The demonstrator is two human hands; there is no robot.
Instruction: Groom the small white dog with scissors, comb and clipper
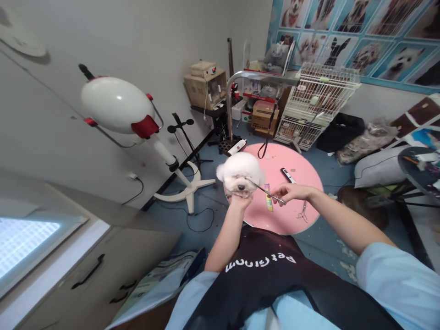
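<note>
A fluffy white dog [245,164] is on the round pink grooming table [285,224], its rounded head facing me. My left hand [241,201] cups the dog's chin from below; its fingers are partly hidden by fur. Grooming scissors [260,186] are in my right hand [288,191], fingers closed around the handles. Their long blades reach left to the fur beside the dog's eye. Beneath the scissors lies a narrow yellow patterned packet or tube [268,201]. A black-and-white clipper [288,176] rests behind my right hand, and second scissors [302,215] lie below my wrist.
A metal grooming arm [229,107] rises behind the table, with a black loop [264,145] hanging from it. On the left stands a white-and-red dryer [117,105] on a wheeled stand [189,192]. Stacked wire cages [318,94] and cardboard boxes [264,117] are behind.
</note>
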